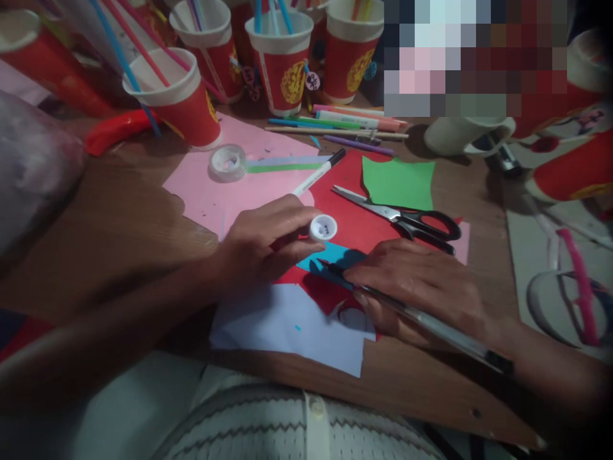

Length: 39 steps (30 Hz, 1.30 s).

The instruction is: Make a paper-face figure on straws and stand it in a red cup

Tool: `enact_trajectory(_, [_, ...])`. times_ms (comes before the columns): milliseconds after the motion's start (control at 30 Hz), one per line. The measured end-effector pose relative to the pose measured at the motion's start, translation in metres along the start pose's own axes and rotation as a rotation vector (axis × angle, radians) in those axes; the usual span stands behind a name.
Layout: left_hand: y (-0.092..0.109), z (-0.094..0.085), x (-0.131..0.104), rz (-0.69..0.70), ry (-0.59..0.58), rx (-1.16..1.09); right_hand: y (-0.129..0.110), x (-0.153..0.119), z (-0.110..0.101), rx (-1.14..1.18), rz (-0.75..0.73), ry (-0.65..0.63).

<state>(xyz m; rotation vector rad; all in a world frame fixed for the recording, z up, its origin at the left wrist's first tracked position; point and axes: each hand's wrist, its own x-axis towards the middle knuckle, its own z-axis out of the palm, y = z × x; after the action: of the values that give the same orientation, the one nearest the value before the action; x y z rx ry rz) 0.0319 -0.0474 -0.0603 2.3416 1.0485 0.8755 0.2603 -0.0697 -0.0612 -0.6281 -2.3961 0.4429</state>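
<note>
My left hand (268, 239) pinches a small white round cap (324, 227), its open side facing up and small dark marks inside. A pen (431, 322) with a clear barrel and black grip is in my right hand (421, 287), its tip pointing left over a piece of blue paper (311, 259). That blue piece lies on red paper (352, 223), just below the cap. Scissors (397, 214) with black handles rest beyond my right hand, partly over the red sheet. Behind my left hand lies a white marker (320, 172) with a black end.
Pink paper (191, 185) bears a tape roll (228, 163). Green paper (398, 182) and white paper (287, 326) lie around the hands. Red-and-white paper cups (280, 64) holding straws stand at the back, behind several coloured pens (335, 121). A white mug (454, 134) is at right.
</note>
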Motion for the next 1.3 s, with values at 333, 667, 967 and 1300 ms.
enact_trajectory(333, [-0.001, 0.000, 0.000, 0.013, -0.008, 0.022, -0.004, 0.013, 0.001, -0.219, -0.126, -0.106])
enact_trajectory(667, [0.000, -0.002, 0.003, 0.002, -0.032, 0.010, -0.006, 0.023, 0.003, -0.349, -0.241, -0.139])
enact_trajectory(967, [-0.001, -0.002, 0.005, -0.071, -0.026, -0.012, -0.010, 0.027, 0.004, -0.403, -0.233, -0.178])
enact_trajectory(1300, [-0.003, -0.003, 0.003, -0.090, -0.047, -0.051, -0.013, 0.026, 0.005, -0.397, -0.244, -0.185])
